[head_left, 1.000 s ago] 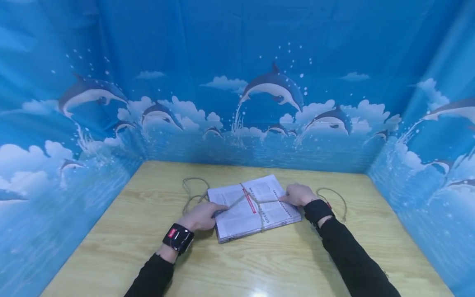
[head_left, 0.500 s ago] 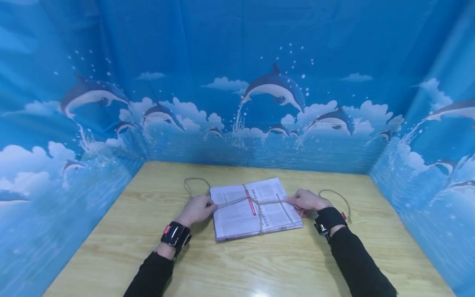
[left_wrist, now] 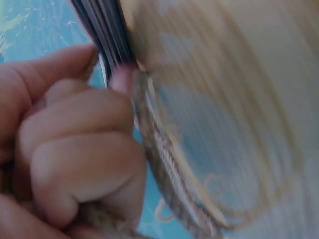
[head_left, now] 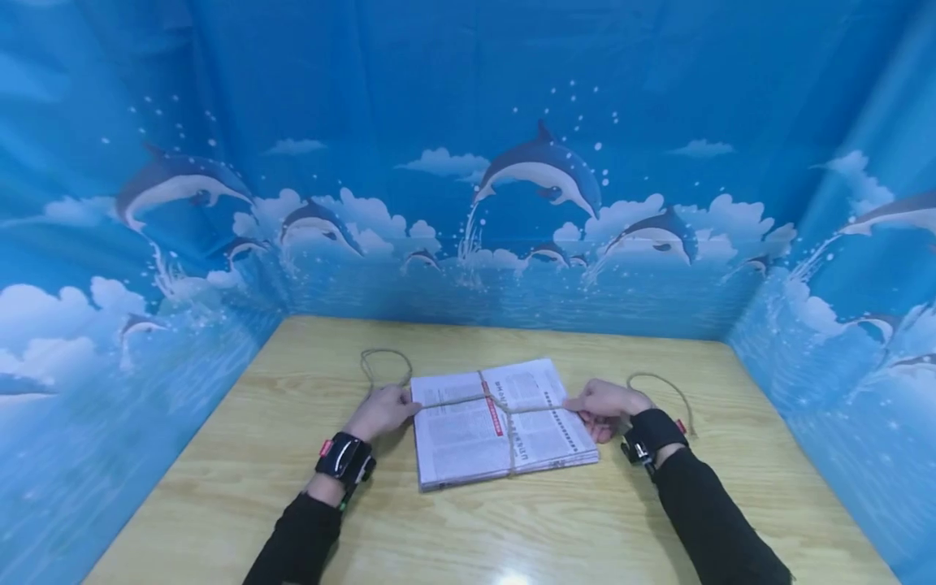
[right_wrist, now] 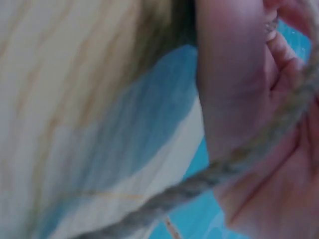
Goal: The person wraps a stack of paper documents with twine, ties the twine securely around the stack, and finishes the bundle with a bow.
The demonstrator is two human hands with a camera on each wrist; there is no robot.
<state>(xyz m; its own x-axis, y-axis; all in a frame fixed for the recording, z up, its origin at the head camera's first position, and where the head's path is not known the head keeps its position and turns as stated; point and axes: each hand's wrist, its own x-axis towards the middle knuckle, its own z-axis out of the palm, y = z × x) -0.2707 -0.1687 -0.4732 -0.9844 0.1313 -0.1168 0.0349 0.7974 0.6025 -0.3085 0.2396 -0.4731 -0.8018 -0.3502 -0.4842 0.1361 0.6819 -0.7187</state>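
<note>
A stack of folded newspapers (head_left: 461, 439) lies flat on the table, with a thin rope (head_left: 528, 409) crossing over its top both ways. At the stack's left edge, my left hand (head_left: 380, 412) grips the rope; the left wrist view shows its fingers curled beside the edges of the papers (left_wrist: 107, 30) with rope (left_wrist: 159, 164) running past. Across from it, my right hand (head_left: 607, 404) pinches the rope at the right edge. In the right wrist view a length of rope (right_wrist: 199, 181) passes across the right palm (right_wrist: 279, 169). The fingertips there are mostly hidden.
A loose loop of rope (head_left: 387, 352) lies on the wooden table (head_left: 468, 536) behind the left hand. Another loose end (head_left: 676, 390) curves beyond the right wrist. Blue dolphin-printed sheeting (head_left: 468, 284) encloses the table at the back and both sides.
My left hand has moved up and left to the stack's edge. The right hand has shifted slightly right and down. The crosswise rope looks straighter, and the stack sits slightly nearer me.
</note>
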